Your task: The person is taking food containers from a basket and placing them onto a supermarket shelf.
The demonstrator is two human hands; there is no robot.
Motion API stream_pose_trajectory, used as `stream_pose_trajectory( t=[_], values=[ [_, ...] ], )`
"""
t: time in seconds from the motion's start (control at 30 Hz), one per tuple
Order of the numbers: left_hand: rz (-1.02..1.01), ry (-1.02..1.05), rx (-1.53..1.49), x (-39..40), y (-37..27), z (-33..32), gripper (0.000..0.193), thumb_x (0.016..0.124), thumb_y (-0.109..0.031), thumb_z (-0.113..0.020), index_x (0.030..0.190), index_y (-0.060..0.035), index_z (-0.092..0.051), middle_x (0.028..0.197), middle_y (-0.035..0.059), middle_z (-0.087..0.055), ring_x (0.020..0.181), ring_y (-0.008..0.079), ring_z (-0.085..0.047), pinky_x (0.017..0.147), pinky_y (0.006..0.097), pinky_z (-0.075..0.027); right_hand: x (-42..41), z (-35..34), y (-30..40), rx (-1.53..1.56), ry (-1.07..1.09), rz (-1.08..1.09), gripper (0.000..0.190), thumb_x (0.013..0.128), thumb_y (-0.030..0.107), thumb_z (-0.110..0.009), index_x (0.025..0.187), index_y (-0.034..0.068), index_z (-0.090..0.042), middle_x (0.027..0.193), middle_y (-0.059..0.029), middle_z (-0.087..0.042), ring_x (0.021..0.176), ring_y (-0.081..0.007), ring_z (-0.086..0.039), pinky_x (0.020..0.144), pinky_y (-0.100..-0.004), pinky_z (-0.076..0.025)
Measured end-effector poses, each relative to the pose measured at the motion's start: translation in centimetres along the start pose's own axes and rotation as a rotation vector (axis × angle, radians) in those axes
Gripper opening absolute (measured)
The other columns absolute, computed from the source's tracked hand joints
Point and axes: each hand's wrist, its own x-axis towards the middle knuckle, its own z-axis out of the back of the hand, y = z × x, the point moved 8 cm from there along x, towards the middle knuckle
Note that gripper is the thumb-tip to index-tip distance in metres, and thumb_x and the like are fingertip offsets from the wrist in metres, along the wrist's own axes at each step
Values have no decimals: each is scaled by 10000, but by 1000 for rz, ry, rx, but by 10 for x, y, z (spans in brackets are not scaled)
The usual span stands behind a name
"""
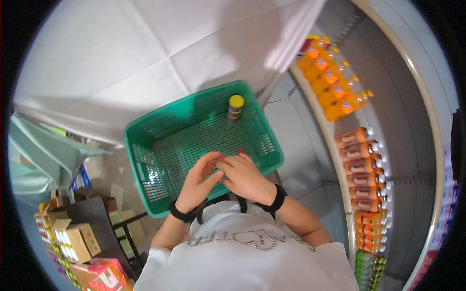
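Note:
My left hand and my right hand meet over the near side of a green plastic basket. Curled fingers and a thumb stand apart on the left hand, with nothing visible between them. The right hand's fingers are spread, some reaching to the left fingertips; I see no object in it. Small red spots show at the fingertips, perhaps painted nails. Inside the basket, near its far right corner, a dark jar with a yellow lid stands upright.
Pale cloth hangs beyond the basket. To the right, a curved shelf bears orange soda bottles, brown-orange drink bottles and green bottles. At lower left are an open cardboard box and a pink package.

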Motion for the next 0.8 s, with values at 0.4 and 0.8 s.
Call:
stream_pose_trajectory(
  t=[0.4,0.8],
  values=[
    [115,-165,68,64,85,97,409,842,-89,-629,1218,-17,-484,1183,77,-536,1102,176,-505,948,320,-402,85,-104,-116,232,179,-266,432,756,148,-673,1133,1,-522,1084,-184,-553,1029,-363,-526,921,-443,-395],
    [284,-310,984,96,224,141,497,722,-186,-727,1153,-28,-535,1205,208,-469,1111,388,-457,904,465,-414,148,-147,-316,-321,-27,-419,718,676,135,-723,1306,35,-395,1303,-268,-370,1162,-454,-374,1005,-480,-337]
  ],
)
